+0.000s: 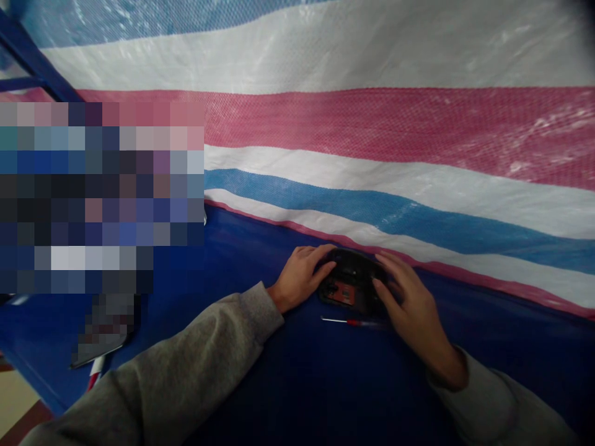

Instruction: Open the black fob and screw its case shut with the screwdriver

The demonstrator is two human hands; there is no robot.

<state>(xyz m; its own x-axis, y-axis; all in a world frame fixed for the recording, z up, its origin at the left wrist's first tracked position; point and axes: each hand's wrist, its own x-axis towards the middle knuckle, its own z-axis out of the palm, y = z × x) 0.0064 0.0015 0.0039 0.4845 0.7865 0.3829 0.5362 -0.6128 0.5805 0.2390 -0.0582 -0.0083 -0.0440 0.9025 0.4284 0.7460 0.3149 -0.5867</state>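
A small black device (352,282) with an orange-red part showing inside lies on the blue table (242,260), close to the striped tarp. My left hand (302,275) wraps its fingers round the device's left end. My right hand (409,300) curls over its right side, fingers pressed on the casing. Both sleeves are grey. A thin screwdriver (346,321) with a red handle lies flat on the table just in front of the device, touched by neither hand.
A red, white and blue striped tarp (372,124) hangs as a wall right behind the device. At the left a blurred-out area covers other things; a dark flat object (95,353) lies near the table's left edge. A blue frame bar (28,56) runs at the top left.
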